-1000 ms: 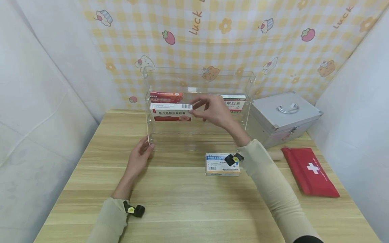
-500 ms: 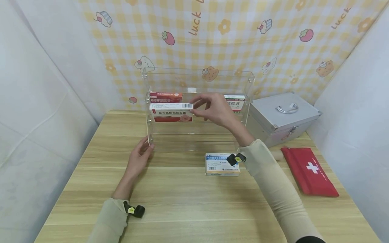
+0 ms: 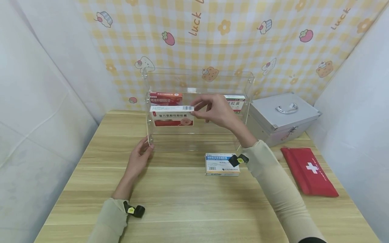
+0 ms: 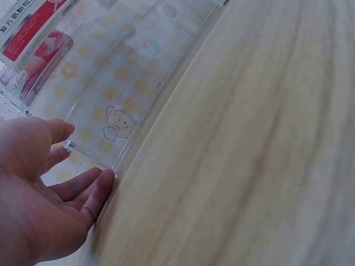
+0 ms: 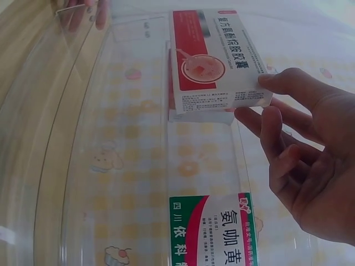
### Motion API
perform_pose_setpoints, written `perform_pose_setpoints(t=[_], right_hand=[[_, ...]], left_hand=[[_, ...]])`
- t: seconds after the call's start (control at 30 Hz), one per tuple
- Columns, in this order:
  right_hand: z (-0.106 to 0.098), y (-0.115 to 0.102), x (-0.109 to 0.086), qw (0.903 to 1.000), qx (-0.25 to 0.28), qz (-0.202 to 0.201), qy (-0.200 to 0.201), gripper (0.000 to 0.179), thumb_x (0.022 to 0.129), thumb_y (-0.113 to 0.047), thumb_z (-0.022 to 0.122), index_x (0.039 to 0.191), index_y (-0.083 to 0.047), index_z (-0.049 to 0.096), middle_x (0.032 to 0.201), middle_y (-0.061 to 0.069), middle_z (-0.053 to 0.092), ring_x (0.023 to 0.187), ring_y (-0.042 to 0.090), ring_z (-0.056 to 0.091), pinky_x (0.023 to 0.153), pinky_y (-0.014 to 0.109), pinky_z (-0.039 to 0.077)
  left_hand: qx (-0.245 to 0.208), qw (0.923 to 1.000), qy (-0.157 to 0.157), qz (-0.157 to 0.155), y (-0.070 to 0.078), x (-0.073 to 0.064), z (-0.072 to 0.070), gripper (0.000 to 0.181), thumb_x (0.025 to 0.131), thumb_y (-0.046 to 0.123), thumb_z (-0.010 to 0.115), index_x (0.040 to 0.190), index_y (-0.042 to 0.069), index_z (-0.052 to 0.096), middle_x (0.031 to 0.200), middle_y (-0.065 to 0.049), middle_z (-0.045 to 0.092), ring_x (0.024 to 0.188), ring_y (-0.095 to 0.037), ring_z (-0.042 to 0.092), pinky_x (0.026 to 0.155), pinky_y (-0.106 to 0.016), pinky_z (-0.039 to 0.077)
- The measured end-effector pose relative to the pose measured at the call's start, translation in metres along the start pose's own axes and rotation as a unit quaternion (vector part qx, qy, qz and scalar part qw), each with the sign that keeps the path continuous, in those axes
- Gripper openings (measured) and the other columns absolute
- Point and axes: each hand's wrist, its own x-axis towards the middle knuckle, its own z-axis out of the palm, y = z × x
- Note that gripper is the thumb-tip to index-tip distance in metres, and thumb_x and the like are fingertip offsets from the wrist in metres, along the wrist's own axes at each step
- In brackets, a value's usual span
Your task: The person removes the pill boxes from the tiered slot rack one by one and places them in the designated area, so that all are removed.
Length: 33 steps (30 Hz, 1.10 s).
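My right hand [image 3: 215,110] pinches the white-and-red box [image 3: 172,118], slightly lower than before; my left hand [image 3: 139,158] grips the clear rack [image 3: 194,146] at left.

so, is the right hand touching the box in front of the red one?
Touching. The right wrist view shows the right hand pinching the box near one corner.

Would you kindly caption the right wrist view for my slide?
Right hand pinches a red-and-white medicine box at a clear rack.
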Motion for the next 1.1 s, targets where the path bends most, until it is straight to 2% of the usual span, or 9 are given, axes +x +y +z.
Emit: perform_pose_setpoints(t=[0.2,0.53,0.63,0.8,0.9,1.1], right_hand=[[0.001,0.000,-0.003,0.9992,-0.003,0.033,-0.020,0.020,0.084,-0.026,0.080,0.102,-0.024,0.072,0.091,-0.009,0.072,0.054,0.023,0.061,0.049,0.035,0.054],[0.006,0.003,-0.008,0.9979,0.032,0.035,-0.044,0.021,0.084,-0.023,0.081,0.102,-0.021,0.072,0.091,-0.007,0.072,0.057,0.022,0.063,0.049,0.038,0.056],[0.007,0.004,-0.010,0.9974,0.043,0.030,-0.049,0.021,0.083,-0.022,0.081,0.103,-0.020,0.072,0.091,-0.006,0.072,0.059,0.021,0.064,0.048,0.038,0.056],[0.010,0.006,-0.014,0.9961,0.054,0.035,-0.060,0.022,0.083,-0.022,0.081,0.103,-0.019,0.072,0.091,-0.005,0.072,0.063,0.021,0.066,0.048,0.038,0.056],[0.013,0.008,-0.018,0.9955,0.053,0.039,-0.069,0.022,0.084,-0.025,0.081,0.103,-0.019,0.072,0.091,-0.005,0.072,0.063,0.021,0.066,0.048,0.038,0.056],[0.019,0.013,-0.024,0.9957,0.048,0.022,-0.077,0.020,0.084,-0.024,0.080,0.102,-0.019,0.073,0.089,-0.006,0.072,0.060,0.022,0.065,0.046,0.038,0.055]], left_hand=[[-0.004,1.0000,0.003,0.004,0.001,0.000,0.000,0.056,0.101,0.033,0.056,0.152,0.022,0.035,0.144,-0.019,0.047,0.128,-0.033,0.047,0.092,-0.036,0.053],[0.005,1.0000,0.005,-0.006,0.003,0.001,0.000,0.055,0.102,0.031,0.055,0.152,0.023,0.035,0.144,-0.019,0.047,0.128,-0.033,0.048,0.093,-0.037,0.052],[-0.001,1.0000,0.002,-0.009,0.010,-0.001,0.000,0.055,0.102,0.026,0.055,0.152,0.019,0.035,0.144,-0.021,0.047,0.128,-0.035,0.047,0.094,-0.040,0.052],[-0.006,0.9999,-0.003,-0.014,0.031,-0.010,0.000,0.054,0.102,0.017,0.054,0.151,0.009,0.035,0.142,-0.026,0.046,0.127,-0.039,0.047,0.094,-0.047,0.051],[-0.003,0.9999,-0.004,-0.015,0.037,-0.013,0.000,0.053,0.102,0.016,0.053,0.151,0.008,0.034,0.142,-0.026,0.046,0.127,-0.038,0.047,0.095,-0.047,0.050],[0.013,0.9999,0.005,0.005,0.003,0.000,0.001,0.053,0.102,0.025,0.054,0.152,0.018,0.036,0.143,-0.020,0.048,0.127,-0.033,0.049,0.091,-0.035,0.054]])
